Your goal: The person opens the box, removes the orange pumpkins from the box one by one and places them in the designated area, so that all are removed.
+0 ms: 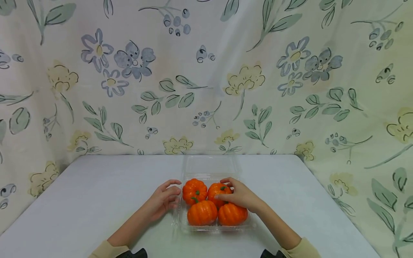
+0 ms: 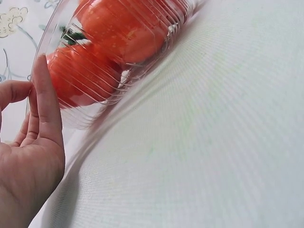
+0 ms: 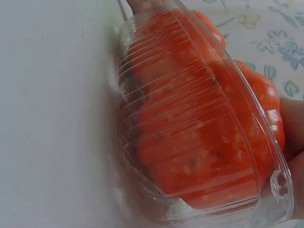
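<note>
Several small orange toy pumpkins with green stems sit in a clear plastic clamshell container (image 1: 214, 228) whose lid stands folded back. My right hand (image 1: 242, 195) reaches over the right side and holds the back right pumpkin (image 1: 215, 193), thumb in front and fingers behind. In the right wrist view, the container and pumpkins hide most of that hand (image 3: 295, 128). My left hand (image 1: 162, 200) is at the container's left side, near the back left pumpkin (image 1: 194, 190). Its nearly straight fingers (image 2: 47, 104) touch the clear wall in the left wrist view, holding no pumpkin.
The container stands on a white-covered table (image 1: 106, 193). Behind the table's back edge hangs a floral curtain (image 1: 206, 107). Two more pumpkins fill the front of the container, the front left one (image 1: 202, 214) and the front right one (image 1: 233, 215).
</note>
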`<action>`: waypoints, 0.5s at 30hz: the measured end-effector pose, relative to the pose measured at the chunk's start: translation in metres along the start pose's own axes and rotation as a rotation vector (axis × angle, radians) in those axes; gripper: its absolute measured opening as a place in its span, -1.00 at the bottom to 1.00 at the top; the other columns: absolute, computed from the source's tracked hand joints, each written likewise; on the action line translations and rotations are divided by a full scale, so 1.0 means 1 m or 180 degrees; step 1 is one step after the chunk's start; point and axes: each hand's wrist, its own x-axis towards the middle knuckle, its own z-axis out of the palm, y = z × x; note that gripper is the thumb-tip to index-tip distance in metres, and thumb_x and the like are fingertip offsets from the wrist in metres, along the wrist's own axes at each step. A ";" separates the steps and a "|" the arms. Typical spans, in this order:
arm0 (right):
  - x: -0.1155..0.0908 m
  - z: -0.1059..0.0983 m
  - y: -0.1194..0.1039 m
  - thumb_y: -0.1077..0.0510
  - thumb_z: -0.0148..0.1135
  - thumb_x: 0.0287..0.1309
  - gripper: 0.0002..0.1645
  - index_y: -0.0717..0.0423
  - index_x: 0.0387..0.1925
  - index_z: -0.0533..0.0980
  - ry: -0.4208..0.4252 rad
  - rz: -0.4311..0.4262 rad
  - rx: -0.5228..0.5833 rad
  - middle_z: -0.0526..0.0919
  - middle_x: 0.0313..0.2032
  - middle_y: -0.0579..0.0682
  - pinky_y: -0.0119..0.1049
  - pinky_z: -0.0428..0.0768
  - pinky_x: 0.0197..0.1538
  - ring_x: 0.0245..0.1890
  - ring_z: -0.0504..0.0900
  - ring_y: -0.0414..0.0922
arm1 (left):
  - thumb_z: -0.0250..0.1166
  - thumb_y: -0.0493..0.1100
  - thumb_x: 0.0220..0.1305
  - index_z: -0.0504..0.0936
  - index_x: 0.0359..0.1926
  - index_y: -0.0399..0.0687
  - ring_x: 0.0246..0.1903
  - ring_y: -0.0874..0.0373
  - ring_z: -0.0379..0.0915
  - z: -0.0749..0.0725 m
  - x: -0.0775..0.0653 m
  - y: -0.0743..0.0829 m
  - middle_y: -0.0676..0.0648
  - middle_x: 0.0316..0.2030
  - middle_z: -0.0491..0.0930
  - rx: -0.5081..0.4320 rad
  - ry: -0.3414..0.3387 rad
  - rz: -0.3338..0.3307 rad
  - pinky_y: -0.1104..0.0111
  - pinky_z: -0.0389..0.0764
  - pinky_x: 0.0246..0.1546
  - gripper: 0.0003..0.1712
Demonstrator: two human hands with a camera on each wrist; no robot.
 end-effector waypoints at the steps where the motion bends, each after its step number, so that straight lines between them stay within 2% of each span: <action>1: 0.000 0.000 0.000 0.07 0.50 0.21 -0.30 0.21 0.30 0.46 -0.0005 0.0004 0.0003 0.62 0.15 0.15 0.14 0.68 0.19 0.13 0.61 0.09 | 0.06 -0.21 0.61 0.38 0.20 -0.01 -0.45 0.27 0.50 0.000 0.000 0.000 0.09 -0.29 0.57 -0.0003 -0.0003 0.0002 0.54 0.67 -0.34 -0.76; 8: 0.000 0.001 0.001 0.10 0.51 0.20 -0.32 0.23 0.28 0.48 0.0018 -0.0029 0.0040 0.63 0.09 0.11 0.09 0.71 0.14 0.10 0.60 0.07 | 0.07 -0.20 0.61 0.38 0.21 -0.02 -0.45 0.27 0.50 0.000 0.000 0.000 0.10 -0.30 0.59 -0.0025 -0.0015 0.0013 0.54 0.66 -0.34 -0.75; 15: 0.001 -0.001 0.002 0.08 0.54 0.18 -0.28 0.23 0.30 0.48 0.0083 -0.0091 0.0070 0.63 0.13 0.12 0.07 0.71 0.14 0.11 0.61 0.08 | 0.07 -0.21 0.62 0.37 0.21 -0.03 -0.45 0.28 0.51 -0.001 0.000 -0.001 0.12 -0.32 0.61 -0.0041 -0.0053 0.0046 0.54 0.66 -0.34 -0.76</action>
